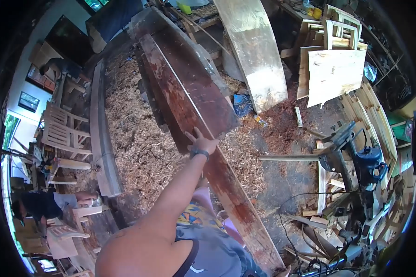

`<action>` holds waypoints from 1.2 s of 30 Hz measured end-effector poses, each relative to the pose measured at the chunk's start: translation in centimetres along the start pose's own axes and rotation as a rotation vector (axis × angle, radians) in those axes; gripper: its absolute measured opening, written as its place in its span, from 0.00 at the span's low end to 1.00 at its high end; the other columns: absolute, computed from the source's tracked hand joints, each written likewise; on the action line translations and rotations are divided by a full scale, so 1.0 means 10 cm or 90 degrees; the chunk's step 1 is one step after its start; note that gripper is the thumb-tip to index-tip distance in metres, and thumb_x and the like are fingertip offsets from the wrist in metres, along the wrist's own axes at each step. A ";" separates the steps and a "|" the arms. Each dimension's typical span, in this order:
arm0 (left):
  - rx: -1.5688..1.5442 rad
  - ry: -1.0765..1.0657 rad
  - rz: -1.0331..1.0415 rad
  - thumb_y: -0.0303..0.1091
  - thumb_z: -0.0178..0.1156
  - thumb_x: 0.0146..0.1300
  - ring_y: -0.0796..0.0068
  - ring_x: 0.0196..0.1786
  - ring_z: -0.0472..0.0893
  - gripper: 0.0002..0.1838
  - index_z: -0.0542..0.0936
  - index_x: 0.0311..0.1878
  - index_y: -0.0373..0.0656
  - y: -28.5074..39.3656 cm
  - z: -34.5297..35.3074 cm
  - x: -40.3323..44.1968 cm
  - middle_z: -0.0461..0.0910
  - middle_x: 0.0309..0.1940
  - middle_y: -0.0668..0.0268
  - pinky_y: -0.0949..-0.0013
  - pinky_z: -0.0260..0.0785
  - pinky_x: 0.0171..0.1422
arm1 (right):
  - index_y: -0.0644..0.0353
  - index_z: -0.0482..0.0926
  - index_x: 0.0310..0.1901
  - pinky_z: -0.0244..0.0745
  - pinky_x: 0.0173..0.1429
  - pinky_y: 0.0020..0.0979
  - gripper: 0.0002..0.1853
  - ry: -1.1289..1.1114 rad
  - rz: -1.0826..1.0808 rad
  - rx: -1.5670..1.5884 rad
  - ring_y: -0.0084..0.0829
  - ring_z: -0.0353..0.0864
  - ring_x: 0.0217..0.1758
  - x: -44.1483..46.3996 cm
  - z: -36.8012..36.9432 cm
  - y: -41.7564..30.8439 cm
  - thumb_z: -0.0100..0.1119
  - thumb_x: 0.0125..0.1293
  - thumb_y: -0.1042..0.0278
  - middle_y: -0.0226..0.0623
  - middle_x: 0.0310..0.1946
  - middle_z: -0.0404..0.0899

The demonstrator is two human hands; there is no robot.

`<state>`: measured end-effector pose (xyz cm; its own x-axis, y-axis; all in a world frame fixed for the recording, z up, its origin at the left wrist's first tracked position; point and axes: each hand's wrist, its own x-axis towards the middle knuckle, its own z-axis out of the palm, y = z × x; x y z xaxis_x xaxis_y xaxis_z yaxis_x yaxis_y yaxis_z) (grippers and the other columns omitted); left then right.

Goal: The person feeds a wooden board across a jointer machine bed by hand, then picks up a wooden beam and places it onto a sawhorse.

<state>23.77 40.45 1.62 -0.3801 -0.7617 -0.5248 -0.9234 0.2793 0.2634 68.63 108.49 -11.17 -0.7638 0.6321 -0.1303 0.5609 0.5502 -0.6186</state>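
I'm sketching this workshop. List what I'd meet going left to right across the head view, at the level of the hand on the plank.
Slatted wooden frame → long grey beam → wood shavings → left hand resting on the reddish-brown plank → blue-and-black machine.

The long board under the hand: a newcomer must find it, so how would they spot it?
Find the shavings-strewn floor left of centre, then the dark slab to its right. The long board lies lengthwise along that slab and extends past its near end, with the left hand on it. It is narrower than the slab and the broad pale panel farther right, and blotched reddish-brown.
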 end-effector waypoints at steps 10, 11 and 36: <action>0.045 -0.002 0.037 0.67 0.73 0.48 0.30 0.80 0.51 0.70 0.38 0.84 0.54 -0.03 -0.09 -0.03 0.25 0.83 0.46 0.42 0.51 0.82 | 0.60 0.78 0.62 0.74 0.63 0.41 0.30 -0.072 0.336 0.213 0.43 0.80 0.56 -0.15 -0.01 -0.41 0.56 0.71 0.43 0.44 0.58 0.79; 0.039 -0.010 0.036 0.68 0.73 0.48 0.31 0.80 0.52 0.71 0.39 0.84 0.53 -0.02 -0.13 -0.03 0.26 0.83 0.45 0.43 0.50 0.82 | 0.60 0.78 0.63 0.74 0.64 0.42 0.31 -0.086 0.379 0.261 0.43 0.79 0.57 -0.13 0.03 -0.43 0.55 0.71 0.42 0.44 0.59 0.78; 0.089 0.001 0.071 0.66 0.73 0.50 0.30 0.76 0.61 0.68 0.41 0.84 0.50 0.09 -0.53 0.91 0.26 0.82 0.41 0.48 0.61 0.79 | 0.61 0.73 0.68 0.69 0.69 0.45 0.42 -0.162 0.598 0.466 0.46 0.75 0.64 -0.31 0.53 -1.19 0.52 0.68 0.30 0.44 0.65 0.76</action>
<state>19.74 30.65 1.32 -0.4811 -0.7217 -0.4978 -0.8738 0.4409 0.2052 62.65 97.12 -7.53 -0.2440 0.4488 -0.8597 0.6786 -0.5543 -0.4819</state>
